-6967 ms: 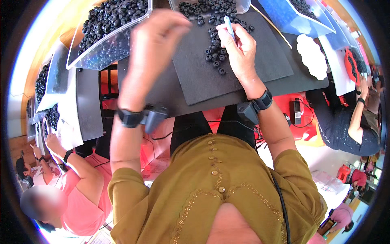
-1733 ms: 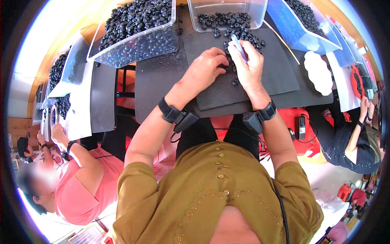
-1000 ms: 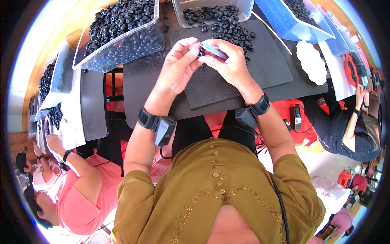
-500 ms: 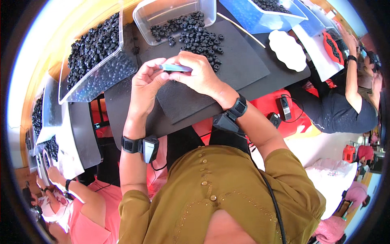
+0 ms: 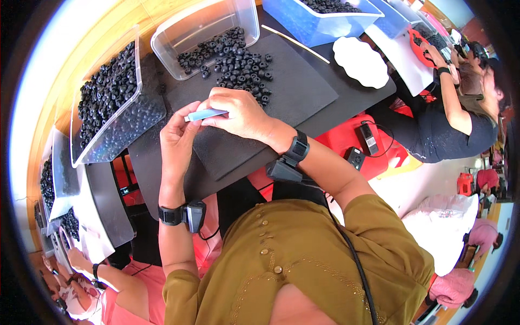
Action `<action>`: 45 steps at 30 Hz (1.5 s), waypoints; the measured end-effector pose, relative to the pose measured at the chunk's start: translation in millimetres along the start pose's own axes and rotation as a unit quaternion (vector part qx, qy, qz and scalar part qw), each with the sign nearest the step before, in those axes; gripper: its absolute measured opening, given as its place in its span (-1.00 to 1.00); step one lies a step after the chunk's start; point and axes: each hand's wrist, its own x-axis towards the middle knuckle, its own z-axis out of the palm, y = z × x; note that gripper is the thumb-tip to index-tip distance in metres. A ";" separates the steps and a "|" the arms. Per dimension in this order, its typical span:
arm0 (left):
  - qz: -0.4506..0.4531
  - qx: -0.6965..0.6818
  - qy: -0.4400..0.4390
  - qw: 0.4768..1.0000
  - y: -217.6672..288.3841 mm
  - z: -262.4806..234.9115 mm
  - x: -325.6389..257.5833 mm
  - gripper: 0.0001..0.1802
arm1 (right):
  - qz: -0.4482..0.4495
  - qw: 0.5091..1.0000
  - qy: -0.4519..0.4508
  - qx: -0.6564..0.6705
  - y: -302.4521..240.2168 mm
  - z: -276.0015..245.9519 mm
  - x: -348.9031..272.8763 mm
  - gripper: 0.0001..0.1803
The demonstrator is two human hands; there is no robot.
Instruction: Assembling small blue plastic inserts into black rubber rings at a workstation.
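Fingers of the right hand [image 5: 238,115] pinch a slim light-blue tool [image 5: 206,114] over the black mat [image 5: 303,92], covering its right end. The left hand [image 5: 179,135] grasps its left end, the fingertips hidden behind the palm. Small black beads [image 5: 241,67] lie just beyond; whether one sits on the tool cannot be made out.

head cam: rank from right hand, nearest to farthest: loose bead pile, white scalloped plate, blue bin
1. Loose bead pile: on the black mat, just beyond the right hand.
2. White scalloped plate: farther along, on the person's right.
3. Blue bin: table's far edge, farthest.
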 end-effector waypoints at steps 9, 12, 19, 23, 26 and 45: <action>-0.019 -0.171 -0.009 0.985 -1.2 3.1 1.9 -0.68 | -0.003 1.000 0.030 0.006 -1.6 -1.9 1.3 -0.76; -0.029 -0.161 -0.011 0.987 1.2 0.6 1.2 -0.68 | -0.012 1.000 0.017 -0.013 0.2 -1.8 1.2 -0.81; -0.021 -0.145 -0.026 0.989 -5.1 -4.0 -0.7 -0.70 | -0.015 1.000 -0.009 0.012 2.1 -1.8 1.4 -0.82; -0.031 -0.221 -0.081 0.971 -6.0 -7.2 -1.8 -0.74 | 0.016 0.992 -0.019 0.121 1.9 -1.4 3.9 -0.86; -0.046 -0.262 -0.090 0.960 -7.7 -10.4 -1.0 -0.77 | 0.097 0.983 -0.049 0.145 2.8 -2.9 2.5 -0.86; -0.051 -0.504 -0.099 0.857 -12.9 -25.8 -1.0 -0.71 | 0.014 0.999 -0.039 -0.008 -3.4 -2.4 1.9 -0.69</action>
